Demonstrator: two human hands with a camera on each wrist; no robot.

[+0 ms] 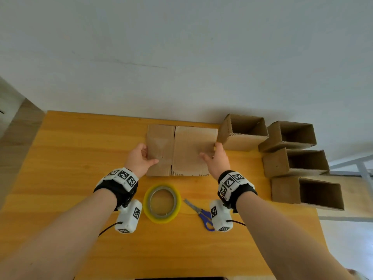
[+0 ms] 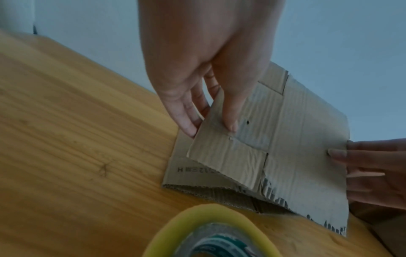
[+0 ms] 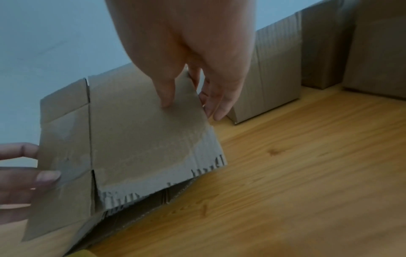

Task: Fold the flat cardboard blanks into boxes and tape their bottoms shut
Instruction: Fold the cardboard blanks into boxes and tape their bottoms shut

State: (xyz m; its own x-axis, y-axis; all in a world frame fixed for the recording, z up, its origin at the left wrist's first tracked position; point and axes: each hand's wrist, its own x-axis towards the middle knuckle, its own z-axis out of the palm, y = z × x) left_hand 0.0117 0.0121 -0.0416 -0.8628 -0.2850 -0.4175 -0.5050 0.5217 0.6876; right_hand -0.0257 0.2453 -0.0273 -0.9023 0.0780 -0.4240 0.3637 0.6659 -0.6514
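Note:
A flat brown cardboard blank (image 1: 181,150) is lifted a little off a stack of blanks (image 2: 182,175) at the far middle of the wooden table (image 1: 80,158). My left hand (image 1: 141,156) pinches its left edge, thumb on top (image 2: 230,121), fingers underneath. My right hand (image 1: 214,156) pinches the right edge the same way (image 3: 175,97). A roll of yellowish tape (image 1: 162,203) lies just in front of the blank, between my wrists. Blue-handled scissors (image 1: 199,213) lie to its right.
Several folded open-topped cardboard boxes (image 1: 242,132) stand in a row along the table's right side (image 1: 306,190), close to my right hand. The table's far edge meets a pale wall (image 1: 181,57). Bare wood spreads to the left.

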